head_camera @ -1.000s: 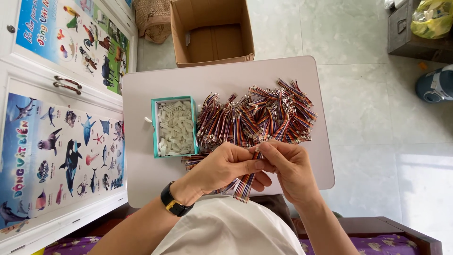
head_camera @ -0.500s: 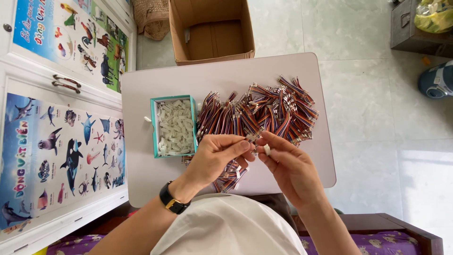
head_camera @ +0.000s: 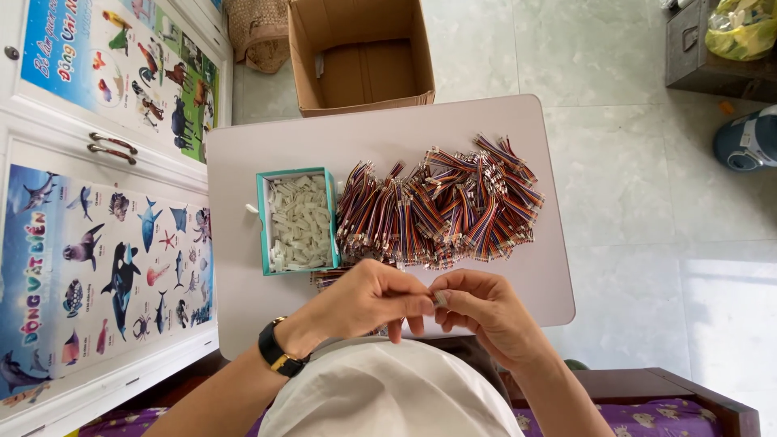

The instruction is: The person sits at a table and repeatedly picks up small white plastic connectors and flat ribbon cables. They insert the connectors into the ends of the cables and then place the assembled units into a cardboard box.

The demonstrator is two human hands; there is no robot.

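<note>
My left hand [head_camera: 368,298] and my right hand [head_camera: 481,309] meet at the near edge of a pale table [head_camera: 388,142], fingertips pinched together on a small white connector piece [head_camera: 439,299]. The left wrist wears a black watch [head_camera: 278,356]. Just beyond the hands lies a broad pile of multicoloured ribbon-wire bundles [head_camera: 441,206]. Left of the pile stands a teal box [head_camera: 296,220] filled with small white plastic connectors. A few more wire pieces [head_camera: 330,277] lie under my left hand, partly hidden.
An open brown cardboard box [head_camera: 360,57] sits on the floor beyond the table. White cabinet doors with animal posters [head_camera: 97,226] run along the left. A dark crate [head_camera: 712,48] and a blue-grey appliance [head_camera: 749,142] stand at the right on tiled floor.
The hands have drawn back toward me from the wire pile. The wire bundle held a second ago is gone from the fingers, which now pinch a small white piece.
</note>
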